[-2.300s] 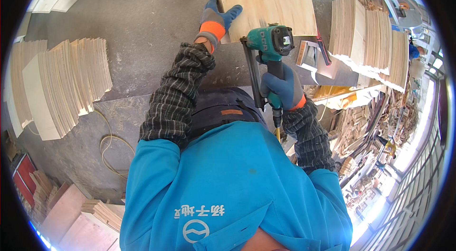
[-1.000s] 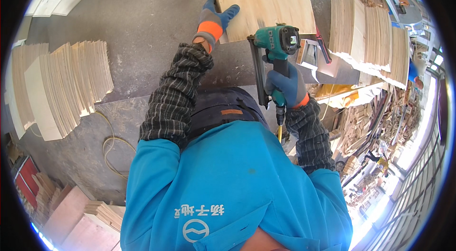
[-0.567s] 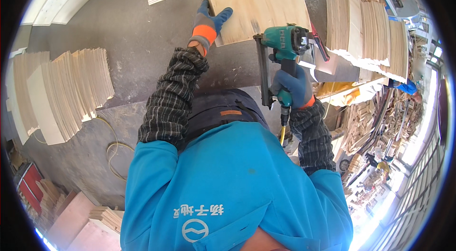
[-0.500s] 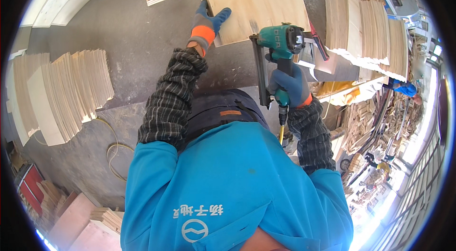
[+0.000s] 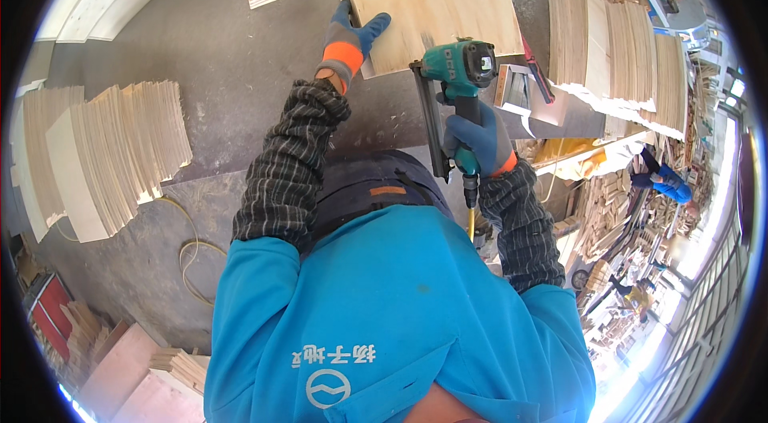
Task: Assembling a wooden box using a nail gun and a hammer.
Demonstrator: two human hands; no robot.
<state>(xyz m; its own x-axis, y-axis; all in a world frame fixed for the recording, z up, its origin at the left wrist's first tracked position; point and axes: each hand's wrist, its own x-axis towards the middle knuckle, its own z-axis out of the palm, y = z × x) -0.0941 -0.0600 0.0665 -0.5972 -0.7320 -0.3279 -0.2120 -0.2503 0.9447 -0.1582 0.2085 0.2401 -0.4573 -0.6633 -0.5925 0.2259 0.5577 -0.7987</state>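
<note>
1. Workshop floor (image 5: 136, 279) below, with wood scraps (image 5: 608, 211) piled to our right; a dark grey table (image 5: 240, 63) carries the work.
2. The pale wooden box (image 5: 456, 7) sits on the table, ahead of the body, broad panel upward. We judge it is placed there so both arms reach its near edge.
3. Left grip (image 5: 354, 33), gloved: spread wide over the box's left edge, thumb on the top panel, fingers along the side. We read this as bracing rather than clutching.
4. Right grip (image 5: 484, 137), gloved: wrapped round the handle of a teal nail gun (image 5: 458, 65), its head beside the box's near edge. Contact between them: we cannot tell.
5. A yellow hose (image 5: 471, 223) hangs from the handle's base, running toward the body, presumably to stay off the panel.
6. Panel stacks stand on the left (image 5: 128, 147) and right (image 5: 580, 39), flanking the box; we suppose this keeps stock within reach.
7. A red-handled tool (image 5: 538, 73) lies just right of the box.
</note>
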